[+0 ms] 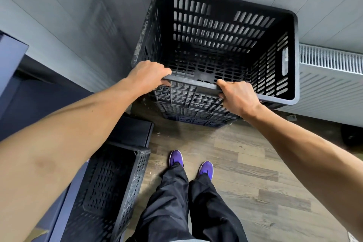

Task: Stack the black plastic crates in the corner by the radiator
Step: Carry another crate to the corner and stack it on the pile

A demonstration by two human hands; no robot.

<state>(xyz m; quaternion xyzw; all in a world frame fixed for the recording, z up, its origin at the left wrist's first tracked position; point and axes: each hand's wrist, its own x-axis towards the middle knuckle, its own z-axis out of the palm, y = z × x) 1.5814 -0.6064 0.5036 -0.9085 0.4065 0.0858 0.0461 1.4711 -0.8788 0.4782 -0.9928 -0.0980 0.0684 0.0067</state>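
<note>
Crate — rim in left hand, right hand

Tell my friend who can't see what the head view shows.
The left hand and right hand grip the near rim of a black crate set on other crates in a corner, a white radiator on its right. A spare crate lies lower left; purple shoes stand on the wood floor.

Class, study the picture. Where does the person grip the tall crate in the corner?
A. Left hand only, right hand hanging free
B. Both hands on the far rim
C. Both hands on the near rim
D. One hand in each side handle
C: the left hand and the right hand both curl over the near rim of the crate, fingers hooked inside.
</note>
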